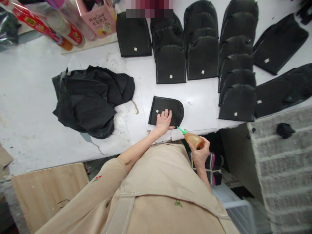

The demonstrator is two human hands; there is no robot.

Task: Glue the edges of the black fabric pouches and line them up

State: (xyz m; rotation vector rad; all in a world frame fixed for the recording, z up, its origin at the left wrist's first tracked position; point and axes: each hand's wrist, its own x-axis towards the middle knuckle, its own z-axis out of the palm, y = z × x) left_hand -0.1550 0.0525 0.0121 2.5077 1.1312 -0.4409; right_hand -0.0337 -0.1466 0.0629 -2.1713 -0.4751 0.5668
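A flat black piece (173, 107) with one rounded end and a small white sticker lies on the white table (136, 130) in front of me. My left hand (163, 122) rests on it with the fingers spread, pressing near its close edge. In my right hand (201, 151) is an amber squeeze bottle (192, 139) with a thin green nozzle. The nozzle tip touches or nearly touches the rounded corner of the piece, just right of my left hand. Whether any liquid comes out cannot be seen.
Overlapping rows of similar black pieces (202, 58) lie at the back and right. Crumpled black fabric (90, 100) sits to the left. A pink box (99, 19) and clear tubes (65, 22) stand at the back left. Past the table's right end is a grey ridged surface (287, 169).
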